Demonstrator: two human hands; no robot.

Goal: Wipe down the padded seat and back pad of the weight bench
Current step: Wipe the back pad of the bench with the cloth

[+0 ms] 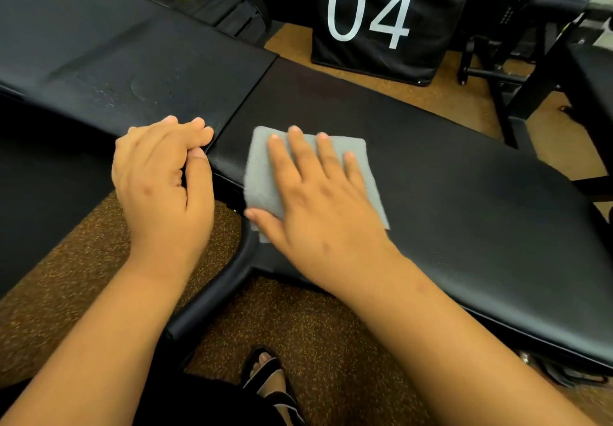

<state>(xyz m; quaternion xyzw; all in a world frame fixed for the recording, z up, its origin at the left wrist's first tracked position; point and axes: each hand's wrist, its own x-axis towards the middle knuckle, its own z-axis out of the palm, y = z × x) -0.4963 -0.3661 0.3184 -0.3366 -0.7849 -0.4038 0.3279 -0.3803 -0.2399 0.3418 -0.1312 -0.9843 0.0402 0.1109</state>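
Observation:
The black weight bench runs across the view in two pads: one pad (126,70) at the left, with faint scuff marks, and a longer pad (464,200) at the right. A folded grey cloth (262,166) lies on the right pad near the gap between them. My right hand (318,200) presses flat on the cloth with fingers spread straight. My left hand (162,176) rests on the near edge of the left pad, fingers loosely curled, holding nothing.
A black box marked "04" (381,17) stands on the floor behind the bench. Black machine frames (517,70) stand at the right. The bench's black frame leg (212,299) crosses the brown speckled floor (311,332) below my hands. My sandalled foot (268,379) is beneath.

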